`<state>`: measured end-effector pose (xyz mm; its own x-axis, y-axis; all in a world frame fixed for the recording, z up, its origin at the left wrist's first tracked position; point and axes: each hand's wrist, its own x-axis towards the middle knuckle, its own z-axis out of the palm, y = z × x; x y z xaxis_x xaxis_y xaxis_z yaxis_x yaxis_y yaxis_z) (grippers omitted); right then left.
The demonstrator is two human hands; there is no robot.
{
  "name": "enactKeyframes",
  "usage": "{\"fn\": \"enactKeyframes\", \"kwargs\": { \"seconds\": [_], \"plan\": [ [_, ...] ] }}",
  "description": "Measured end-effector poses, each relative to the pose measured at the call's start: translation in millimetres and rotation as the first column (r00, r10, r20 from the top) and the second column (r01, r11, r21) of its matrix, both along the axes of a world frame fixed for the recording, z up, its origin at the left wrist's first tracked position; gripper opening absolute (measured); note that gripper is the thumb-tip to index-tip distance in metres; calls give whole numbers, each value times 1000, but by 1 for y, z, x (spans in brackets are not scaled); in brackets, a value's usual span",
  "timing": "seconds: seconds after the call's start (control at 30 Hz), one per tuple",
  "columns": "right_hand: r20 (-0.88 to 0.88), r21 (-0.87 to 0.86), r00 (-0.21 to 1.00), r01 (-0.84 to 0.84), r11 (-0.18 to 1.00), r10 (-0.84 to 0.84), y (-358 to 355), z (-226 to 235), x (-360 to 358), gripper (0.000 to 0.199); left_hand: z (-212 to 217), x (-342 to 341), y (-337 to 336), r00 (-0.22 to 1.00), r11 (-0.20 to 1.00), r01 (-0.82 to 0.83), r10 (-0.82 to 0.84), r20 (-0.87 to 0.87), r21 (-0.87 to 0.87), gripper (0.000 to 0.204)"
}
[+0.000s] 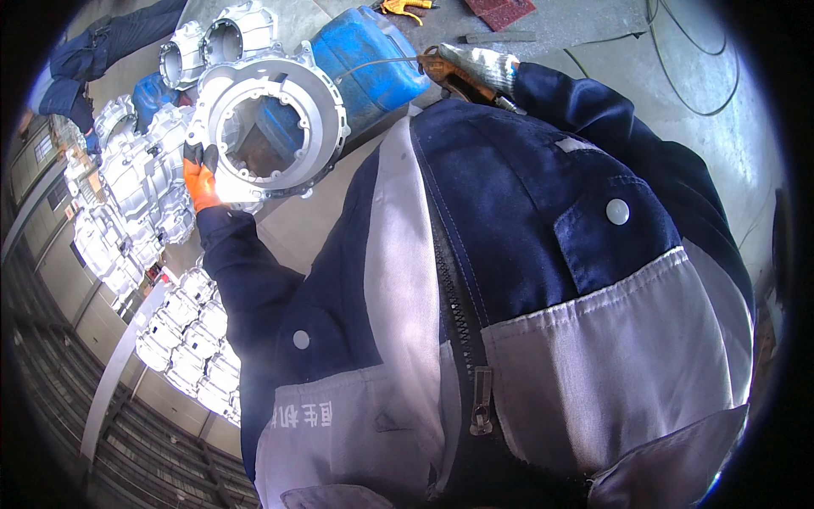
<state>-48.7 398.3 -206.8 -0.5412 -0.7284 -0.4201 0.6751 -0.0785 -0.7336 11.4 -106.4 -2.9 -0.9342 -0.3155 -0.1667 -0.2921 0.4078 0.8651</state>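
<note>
My left hand, in an orange glove with dark fingertips, grips the rim of a large round silver metal housing. The housing has a wide central opening ringed with small bolt lugs. My right hand, in a whitish glove, is wrapped round an orange-brown hand-held power tool. From the tool a long thin rod reaches left, its end close to the housing's right rim; whether it touches I cannot tell. A scuffed blue plastic drum lies behind the housing.
Several silver castings are stacked at the left, with more castings below them. Another person's dark sleeve is at the upper left. A yellow air gun, a dark red pad, a grey bar and a looping cable lie beyond.
</note>
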Motion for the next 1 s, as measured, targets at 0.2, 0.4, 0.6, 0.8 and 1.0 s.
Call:
{"fn": "enactKeyframes", "kwargs": {
  "seconds": [0.2,0.4,0.6,0.8,1.0],
  "plan": [
    [24,19,1000,4,1000,-4,1,-2,-1,45,0,0,-1,1000,997,-1,1,-4,81,51],
    [2,-4,1000,5,1000,-5,-7,1,-1,44,-1,1,0,1000,998,16,-14,-26,69,51],
    [-65,99,998,-3,995,10,-6,-9,-1,43,-5,2,-5,999,989,26,-21,-38,144,51],
    [-193,256,980,0,967,51,1,-13,0,42,-8,2,-14,998,988,-68,69,-5,141,51],
    [125,122,990,50,991,-65,0,6,0,39,-2,-2,-5,1000,992,27,-27,4,127,49]
  ]
}}
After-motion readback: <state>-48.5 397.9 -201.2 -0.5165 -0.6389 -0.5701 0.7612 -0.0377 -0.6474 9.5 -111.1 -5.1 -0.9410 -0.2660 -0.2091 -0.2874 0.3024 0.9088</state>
